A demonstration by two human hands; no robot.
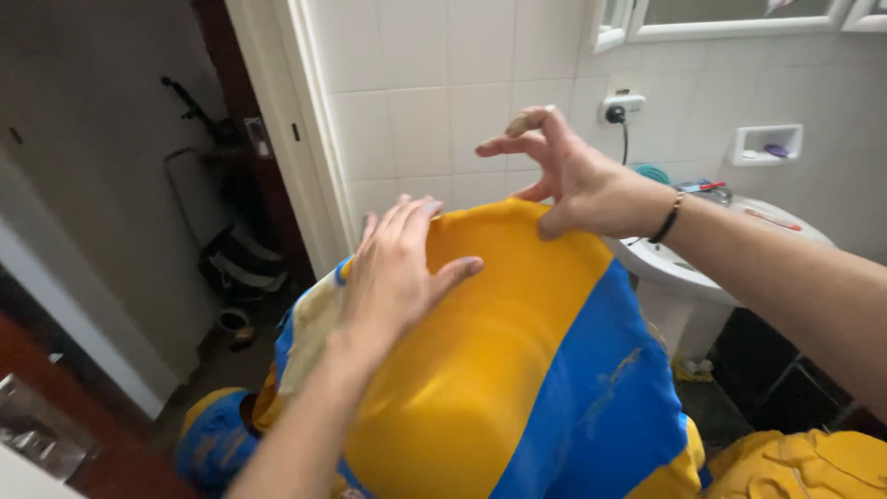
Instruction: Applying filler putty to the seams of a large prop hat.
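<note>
A yellow and blue garment is stretched over something rounded in the middle of the view. My left hand lies flat on its yellow part, fingers spread and pointing up. My right hand reaches in from the right with a dark band on the wrist. Its thumb and a finger pinch the top edge of the yellow cloth while the other fingers are raised and apart.
A white washbasin stands at right under a tiled wall with a socket and a small soap niche. A white door frame opens at left. More yellow cloth lies at bottom right.
</note>
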